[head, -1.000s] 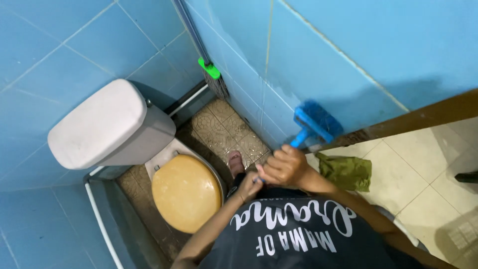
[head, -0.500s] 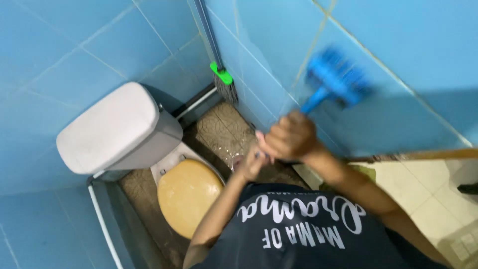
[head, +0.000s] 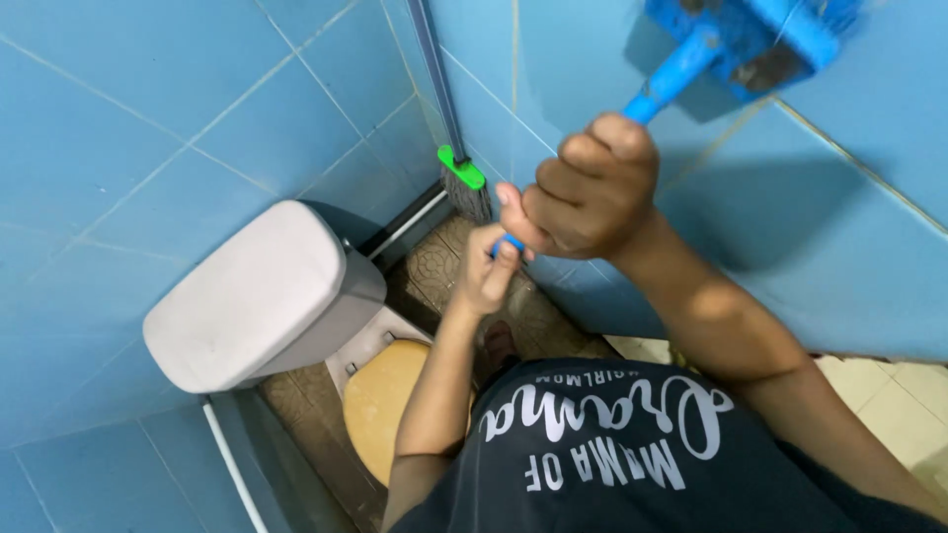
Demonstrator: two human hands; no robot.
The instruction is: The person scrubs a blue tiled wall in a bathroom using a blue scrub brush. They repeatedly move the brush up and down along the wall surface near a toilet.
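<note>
Head view looks down on a person in a dark printed shirt standing in a narrow toilet stall with blue tiled walls. Both hands grip a blue long-handled scrub brush. The right hand is raised high and clenched in a fist around the blue handle, knuckles toward the camera. The left hand sits lower and just beside it, fingers curled around the handle's bottom end, where a short blue tip shows between the two hands. The handle runs up and to the right from the fists to the brush head, which lies against the blue wall at the top right edge of the frame; part of the head is cut off by the frame.

Below and to the left stands a toilet with a pale grey cistern and a tan closed seat lid, the lid partly hidden behind the left forearm. In the corner behind the hands a second tool leans against the wall: a thin dark pole with a green collar and grey bristles resting near the patterned brown floor tiles. A white pipe runs along the base of the left wall. At the lower right edge, pale cream floor tiles show past the right arm.
</note>
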